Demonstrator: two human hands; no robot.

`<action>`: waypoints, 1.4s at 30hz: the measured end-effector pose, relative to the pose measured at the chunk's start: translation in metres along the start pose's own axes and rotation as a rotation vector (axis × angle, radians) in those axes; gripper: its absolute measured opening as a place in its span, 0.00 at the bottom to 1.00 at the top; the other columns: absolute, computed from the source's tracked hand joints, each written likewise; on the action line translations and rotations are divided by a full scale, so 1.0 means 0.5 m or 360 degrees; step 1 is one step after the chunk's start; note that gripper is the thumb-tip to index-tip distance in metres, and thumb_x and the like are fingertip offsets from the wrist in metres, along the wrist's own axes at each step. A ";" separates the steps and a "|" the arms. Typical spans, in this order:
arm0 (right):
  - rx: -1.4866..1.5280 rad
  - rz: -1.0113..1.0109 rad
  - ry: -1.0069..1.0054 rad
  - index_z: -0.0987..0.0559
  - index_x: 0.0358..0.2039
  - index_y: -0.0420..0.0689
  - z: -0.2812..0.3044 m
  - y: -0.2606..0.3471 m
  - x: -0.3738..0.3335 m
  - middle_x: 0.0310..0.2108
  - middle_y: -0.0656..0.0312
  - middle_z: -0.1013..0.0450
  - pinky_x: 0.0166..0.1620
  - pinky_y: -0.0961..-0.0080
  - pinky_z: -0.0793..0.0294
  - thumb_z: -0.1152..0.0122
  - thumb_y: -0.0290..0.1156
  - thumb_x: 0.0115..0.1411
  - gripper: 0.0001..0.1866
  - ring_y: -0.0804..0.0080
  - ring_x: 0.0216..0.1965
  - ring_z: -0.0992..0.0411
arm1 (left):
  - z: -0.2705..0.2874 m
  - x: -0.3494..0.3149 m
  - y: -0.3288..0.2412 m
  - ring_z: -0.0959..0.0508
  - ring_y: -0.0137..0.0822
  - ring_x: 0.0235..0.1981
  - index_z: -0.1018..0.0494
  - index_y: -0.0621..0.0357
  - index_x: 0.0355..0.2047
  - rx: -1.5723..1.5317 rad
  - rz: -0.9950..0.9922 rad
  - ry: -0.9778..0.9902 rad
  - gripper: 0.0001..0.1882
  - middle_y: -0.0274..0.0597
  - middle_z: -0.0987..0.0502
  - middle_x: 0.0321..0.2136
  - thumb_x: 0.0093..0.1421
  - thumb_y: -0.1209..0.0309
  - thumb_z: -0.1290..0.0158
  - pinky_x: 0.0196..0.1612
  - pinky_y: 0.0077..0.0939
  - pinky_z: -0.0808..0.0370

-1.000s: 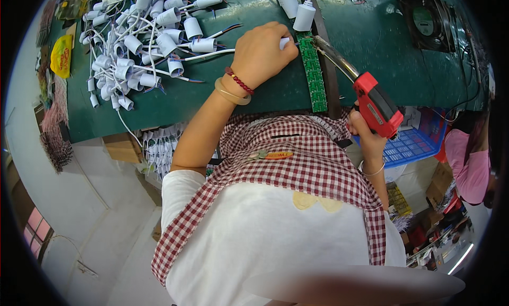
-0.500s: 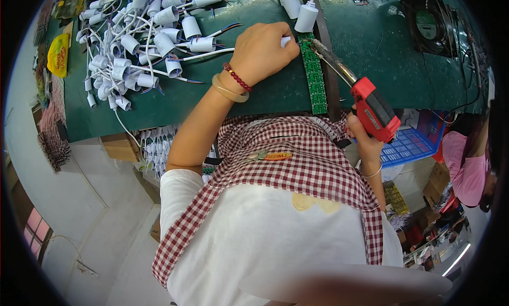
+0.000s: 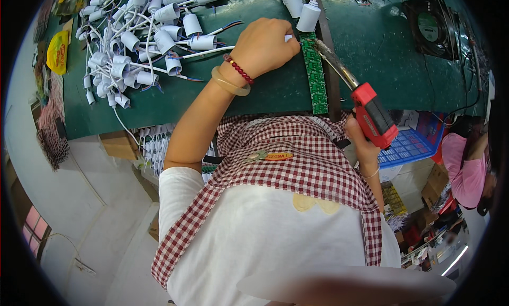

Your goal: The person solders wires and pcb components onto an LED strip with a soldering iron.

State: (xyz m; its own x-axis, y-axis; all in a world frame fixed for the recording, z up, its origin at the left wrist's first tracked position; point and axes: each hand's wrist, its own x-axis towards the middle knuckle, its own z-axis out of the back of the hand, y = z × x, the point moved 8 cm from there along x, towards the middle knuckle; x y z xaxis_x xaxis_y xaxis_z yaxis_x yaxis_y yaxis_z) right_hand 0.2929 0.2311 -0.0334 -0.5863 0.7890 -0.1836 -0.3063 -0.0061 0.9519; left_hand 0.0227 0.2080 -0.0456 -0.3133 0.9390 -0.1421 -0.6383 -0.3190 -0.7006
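Observation:
My left hand is closed, pinching what looks like the end of a white cable at the left edge of a long green circuit board strip. Fine wire ends seem to reach the board there, but my fingers hide most of them. In my right hand is a red and black soldering gun, gripped by its handle. Its metal barrel points up and left, with the tip at the upper part of the strip, close to my left fingertips. Whether the tip touches the board I cannot tell.
White lamp holders with cables lie heaped on the green table at the left. Two lamp holders stand beyond the strip, beside a dark bar. A black fan sits far right; a blue basket is below.
The soldering gun's body has dipped slightly toward me, and its tip has shifted a little right. My left hand keeps its pinch, having moved only slightly.

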 end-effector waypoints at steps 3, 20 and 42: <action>0.0033 0.0073 0.0076 0.24 0.39 0.35 -0.007 0.006 0.000 0.26 0.65 0.28 0.25 0.84 0.35 0.39 0.21 0.57 0.09 0.83 0.23 0.34 | 0.001 0.001 0.002 0.23 0.50 0.22 0.24 0.66 0.25 0.0005 -0.0025 0.0022 0.13 0.52 0.24 0.17 0.49 0.66 0.50 0.31 0.39 0.27; -0.0186 0.0197 0.0107 0.27 0.44 0.36 0.007 -0.003 -0.008 0.26 0.63 0.29 0.27 0.82 0.32 0.40 0.21 0.57 0.14 0.80 0.25 0.32 | 0.002 0.003 0.010 0.23 0.51 0.22 0.24 0.66 0.24 0.0040 -0.0051 0.0029 0.14 0.53 0.25 0.17 0.48 0.66 0.51 0.31 0.40 0.27; 0.0057 0.0002 0.0035 0.26 0.28 0.38 -0.009 -0.006 -0.005 0.22 0.69 0.33 0.26 0.82 0.38 0.43 0.20 0.58 0.02 0.84 0.23 0.37 | 0.005 -0.002 0.019 0.22 0.45 0.20 0.24 0.66 0.25 0.0026 -0.0019 0.0025 0.13 0.48 0.23 0.17 0.49 0.66 0.51 0.30 0.35 0.27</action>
State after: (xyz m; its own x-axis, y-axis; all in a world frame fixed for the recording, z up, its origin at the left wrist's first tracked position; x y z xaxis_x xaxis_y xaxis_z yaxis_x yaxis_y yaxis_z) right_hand 0.2920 0.2263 -0.0369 -0.6032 0.7752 -0.1876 -0.2787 0.0155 0.9602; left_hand 0.0149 0.2038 -0.0505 -0.2944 0.9446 -0.1450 -0.6533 -0.3097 -0.6909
